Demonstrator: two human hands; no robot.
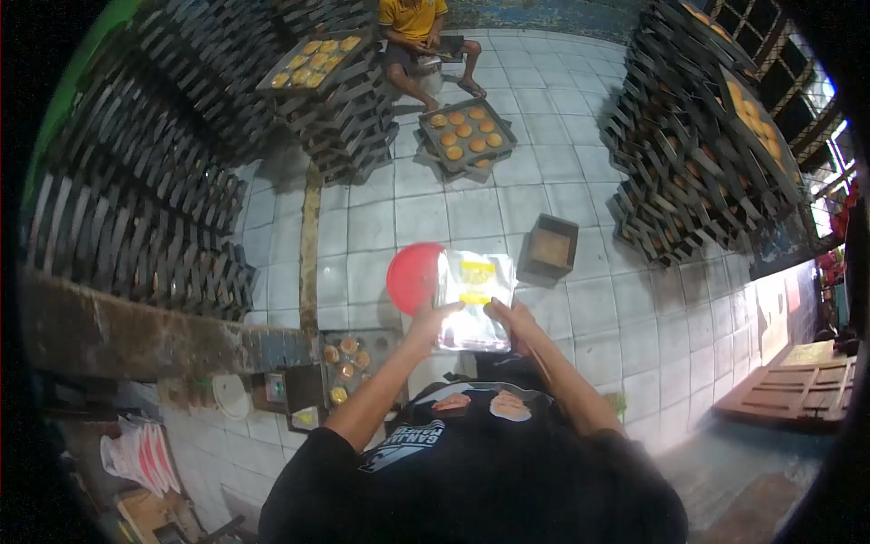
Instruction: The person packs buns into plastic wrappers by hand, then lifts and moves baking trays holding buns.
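Observation:
A stack of shiny clear plastic bags with yellow print (476,328) is held up in front of the chest. My left hand (431,325) grips its left edge, thumb on top. On the right edge, my right hand (514,323) closes in the same way. Behind the bags, partly covered by them, lies a round red lid or basin (412,276). A square open box with a brown inside (550,249) stands on the tiles to the right. Below and left of my left hand is a tray with several buns (364,343).
Tall stacks of dark trays stand at the left (136,181) and right (689,163). A person in a yellow shirt (413,20) sits at the back, behind a tray of round buns (467,134). Wooden slats (788,390) lie at the right.

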